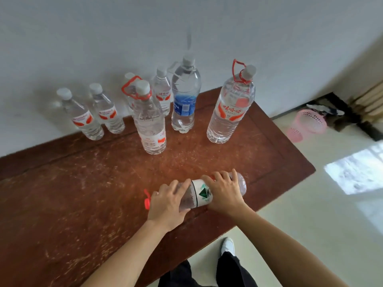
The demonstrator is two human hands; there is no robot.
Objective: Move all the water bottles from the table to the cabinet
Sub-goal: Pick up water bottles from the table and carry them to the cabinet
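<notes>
- The lying bottle (202, 192) is on its side near the front edge of the surface (83, 183), toward the right front corner. Its red cap (147, 201) points left.
- The left hand (167, 204) holds the neck end, with its fingers (180, 188) curled over the shoulder of the bottle.
- The right hand (224, 193) grips the body toward the base, its fingers wrapped over the top. Both hands are closed on this one bottle.
- Whether the lying bottle touches the surface or is just clear of it cannot be told.
- Seven more bottles stand upright toward the back edge, by the wall (103, 38).
- From the left these are the first small bottle (83, 121) and the second small bottle (108, 114) just beside it. Next comes the handled bottle (149, 125), with the hidden bottle (129, 76) half covered behind it.
- After those come the third small bottle (162, 90), the blue-label bottle (184, 104) and the right big bottle (228, 112), which is nearest the right back corner.
- The cabinet is not in view, so whether any bottles are already in it cannot be told.
- Judging from this, the task is far from done: eight bottles are at the surface and only one is in hand.
- Once that one is carried off, seven would remain.
- A pink basket (308, 123) lies on the floor (310, 224) beyond the right edge and appears to have no part in the task.
</notes>
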